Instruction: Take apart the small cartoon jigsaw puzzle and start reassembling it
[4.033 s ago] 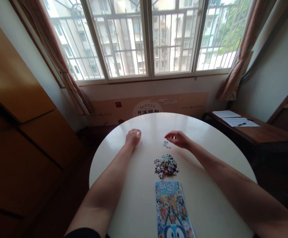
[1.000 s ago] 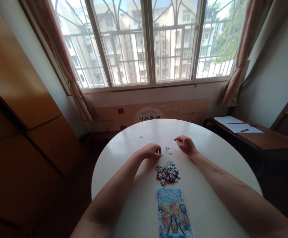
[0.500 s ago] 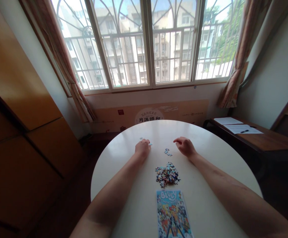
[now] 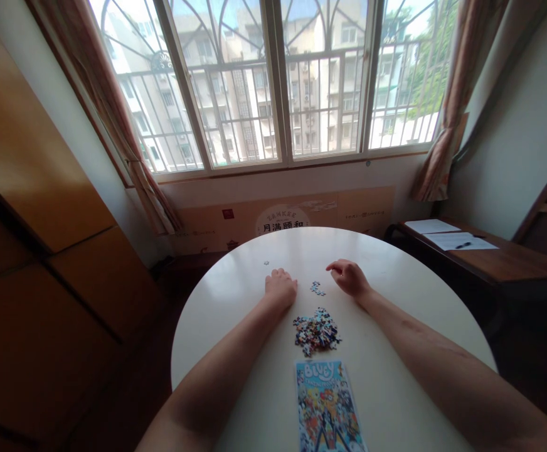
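Note:
My left hand point(image 4: 281, 287) rests on the white round table with its fingers bent down and bunched. Its fingertips and whatever lies under them are hidden. Beyond it sits one loose puzzle piece point(image 4: 266, 263). To its right is a short curved row of joined pale-blue puzzle pieces point(image 4: 317, 289), touched by neither hand. On the right of that row, my right hand point(image 4: 349, 277) lies loosely curled on its side, index finger pointing left, nothing visible in it. Nearer to me is a heap of mixed puzzle pieces point(image 4: 317, 331). The colourful Bluey picture sheet point(image 4: 329, 408) lies below the heap.
The round table point(image 4: 405, 276) stands before a barred window point(image 4: 283, 81). At right a brown wooden desk point(image 4: 522, 254) carries papers point(image 4: 447, 240) and a pen. A wooden cabinet point(image 4: 80, 282) fills the left. A printed cardboard panel point(image 4: 236, 216) leans under the window.
My left hand has shifted right and slightly nearer, and the small pale piece at its right side is now out of sight. My right hand stays in place. The view tilts slightly.

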The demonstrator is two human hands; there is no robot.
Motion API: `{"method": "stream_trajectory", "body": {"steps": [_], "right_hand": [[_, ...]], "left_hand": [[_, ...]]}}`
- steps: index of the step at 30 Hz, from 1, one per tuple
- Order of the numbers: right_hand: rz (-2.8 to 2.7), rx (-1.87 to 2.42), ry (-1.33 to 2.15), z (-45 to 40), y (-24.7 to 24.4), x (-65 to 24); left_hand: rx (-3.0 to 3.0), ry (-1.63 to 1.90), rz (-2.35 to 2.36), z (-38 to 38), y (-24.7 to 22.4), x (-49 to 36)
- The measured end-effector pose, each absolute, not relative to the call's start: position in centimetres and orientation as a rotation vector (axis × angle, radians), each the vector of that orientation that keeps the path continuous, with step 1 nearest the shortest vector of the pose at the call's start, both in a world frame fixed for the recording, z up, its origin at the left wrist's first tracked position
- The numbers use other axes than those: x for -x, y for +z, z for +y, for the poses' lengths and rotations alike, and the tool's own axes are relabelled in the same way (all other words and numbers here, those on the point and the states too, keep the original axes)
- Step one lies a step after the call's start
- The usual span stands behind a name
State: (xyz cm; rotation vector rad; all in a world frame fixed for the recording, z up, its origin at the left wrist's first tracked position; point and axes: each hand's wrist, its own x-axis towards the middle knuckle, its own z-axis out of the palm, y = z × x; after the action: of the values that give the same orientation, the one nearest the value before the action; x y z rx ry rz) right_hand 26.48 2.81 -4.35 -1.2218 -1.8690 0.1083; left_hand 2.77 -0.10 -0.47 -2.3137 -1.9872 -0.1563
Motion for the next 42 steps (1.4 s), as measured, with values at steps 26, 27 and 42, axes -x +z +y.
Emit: {"method": "stream_trajectory", "body": {"steps": [26, 27, 42], "right_hand": [[-1.942, 1.234, 0.086, 2.7, -4.4, -26.2], [-1.942, 1.231, 0.085, 2.7, -4.4, -26.2], [-1.939, 1.222, 0.1, 2.5, -4.3, -26.3]], "left_hand": [[2.282, -0.173, -2.144, 5.2, -1.8, -2.2], [2.281, -0.174, -2.145, 5.3, -1.9, -2.2], [2.313, -0.177, -2.142, 5.9, -2.3, -1.8]]}}
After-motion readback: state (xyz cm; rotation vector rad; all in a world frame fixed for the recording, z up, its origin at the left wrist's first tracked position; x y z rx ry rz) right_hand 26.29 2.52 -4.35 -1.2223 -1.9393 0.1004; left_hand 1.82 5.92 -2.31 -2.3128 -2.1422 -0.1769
